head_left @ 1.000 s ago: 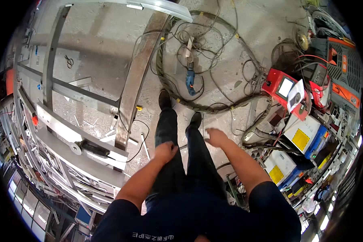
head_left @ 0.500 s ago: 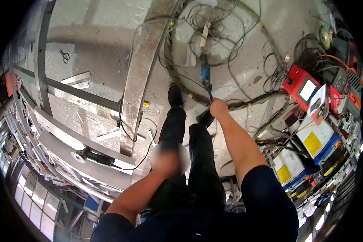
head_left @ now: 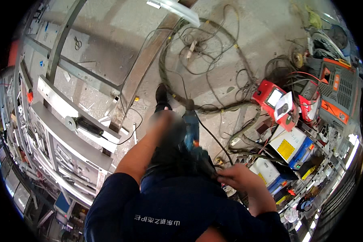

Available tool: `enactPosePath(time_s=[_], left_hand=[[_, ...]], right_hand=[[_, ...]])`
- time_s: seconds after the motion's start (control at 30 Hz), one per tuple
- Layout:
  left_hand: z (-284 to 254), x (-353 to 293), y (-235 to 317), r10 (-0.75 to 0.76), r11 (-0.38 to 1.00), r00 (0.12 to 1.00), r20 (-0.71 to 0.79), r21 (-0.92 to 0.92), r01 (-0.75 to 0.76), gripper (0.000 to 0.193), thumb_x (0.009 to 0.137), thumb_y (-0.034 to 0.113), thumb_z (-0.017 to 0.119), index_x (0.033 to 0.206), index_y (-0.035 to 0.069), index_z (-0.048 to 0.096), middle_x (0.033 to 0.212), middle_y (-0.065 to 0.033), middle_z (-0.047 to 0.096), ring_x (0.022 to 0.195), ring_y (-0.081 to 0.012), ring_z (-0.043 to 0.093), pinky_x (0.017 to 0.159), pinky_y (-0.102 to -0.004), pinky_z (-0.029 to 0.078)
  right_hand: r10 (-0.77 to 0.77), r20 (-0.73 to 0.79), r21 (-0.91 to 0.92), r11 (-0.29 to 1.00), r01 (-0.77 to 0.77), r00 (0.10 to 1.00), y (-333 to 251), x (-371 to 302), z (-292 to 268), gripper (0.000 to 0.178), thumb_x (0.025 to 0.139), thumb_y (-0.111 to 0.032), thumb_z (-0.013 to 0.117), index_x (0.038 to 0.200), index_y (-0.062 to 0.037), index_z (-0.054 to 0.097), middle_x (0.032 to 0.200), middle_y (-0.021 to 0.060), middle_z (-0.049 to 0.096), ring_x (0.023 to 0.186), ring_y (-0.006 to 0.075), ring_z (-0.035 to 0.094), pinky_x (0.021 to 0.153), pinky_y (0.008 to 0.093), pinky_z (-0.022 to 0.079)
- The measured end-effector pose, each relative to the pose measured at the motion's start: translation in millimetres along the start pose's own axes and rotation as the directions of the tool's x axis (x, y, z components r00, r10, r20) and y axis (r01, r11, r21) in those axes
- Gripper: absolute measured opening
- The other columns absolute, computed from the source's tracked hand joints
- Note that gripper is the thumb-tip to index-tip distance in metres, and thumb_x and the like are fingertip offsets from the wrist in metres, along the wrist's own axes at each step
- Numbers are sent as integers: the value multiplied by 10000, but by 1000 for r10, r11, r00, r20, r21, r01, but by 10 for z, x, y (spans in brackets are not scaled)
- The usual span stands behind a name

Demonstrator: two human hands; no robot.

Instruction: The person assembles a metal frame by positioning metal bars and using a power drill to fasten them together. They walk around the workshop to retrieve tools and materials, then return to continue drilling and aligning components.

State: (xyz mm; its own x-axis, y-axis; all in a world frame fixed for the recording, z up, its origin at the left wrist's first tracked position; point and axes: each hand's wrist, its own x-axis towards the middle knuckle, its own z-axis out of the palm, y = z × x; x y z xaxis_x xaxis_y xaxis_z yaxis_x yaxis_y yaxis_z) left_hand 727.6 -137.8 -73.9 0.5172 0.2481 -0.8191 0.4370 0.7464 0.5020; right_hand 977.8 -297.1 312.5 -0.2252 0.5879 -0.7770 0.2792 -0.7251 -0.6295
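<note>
A blue power drill is held up close to my body, its dark front end pointing away from me. My right hand has its fingers closed at the dark rear end of the drill, near my lap on the right. My left hand is just left of the drill's body. Blur covers its fingers, so whether it touches the drill does not show. A dark cord runs beside the drill toward my right hand.
An angle grinder lies on metal beams at left. Coiled cables and a thick hose cover the floor ahead. A red machine with a screen, an orange-grey machine and white boxes stand at right.
The drill has come up from the floor toward my body, and my right hand has drawn back with it. My left hand has moved forward beside the drill. My view has shifted.
</note>
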Motion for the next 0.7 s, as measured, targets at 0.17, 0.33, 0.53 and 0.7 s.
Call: enactPosePath(time_s=[0.17,0.33,0.53,0.7], left_hand=[[1015,-798,1067,89,882,759,645,-404,241,606,899,513,588,1222,1,579,1107,-168,662,1017,-337,631,937,-472,486],[1197,-1147,1662,-242,898,796,555,-183,401,260,840,208,677,994,-1,668,908,-133,698,800,-255,668,765,-379,544],[1206,-1752,2141,160,629,929,335,690,-357,161,740,178,703,836,49,716,817,-138,697,752,-303,674,688,-403,537],[1327,-2208,1461,300,62,920,253,957,-284,187,681,204,652,760,55,731,808,-202,700,795,-351,700,685,-456,550]], right_hand=[[-188,-87,217,955,203,978,492,-959,467,285,831,-79,715,1103,-4,679,844,161,694,799,266,683,706,337,512],[224,-431,537,842,49,874,998,-1145,928,343,713,-38,747,1046,13,682,961,80,697,907,170,648,801,306,499],[-138,-874,-104,990,98,467,649,-616,845,439,723,-35,707,1151,-8,618,1115,183,633,1061,335,607,957,392,455],[-623,-539,-679,720,146,566,-599,110,626,385,749,-83,682,1124,-28,622,1132,182,624,1103,362,582,966,416,460]])
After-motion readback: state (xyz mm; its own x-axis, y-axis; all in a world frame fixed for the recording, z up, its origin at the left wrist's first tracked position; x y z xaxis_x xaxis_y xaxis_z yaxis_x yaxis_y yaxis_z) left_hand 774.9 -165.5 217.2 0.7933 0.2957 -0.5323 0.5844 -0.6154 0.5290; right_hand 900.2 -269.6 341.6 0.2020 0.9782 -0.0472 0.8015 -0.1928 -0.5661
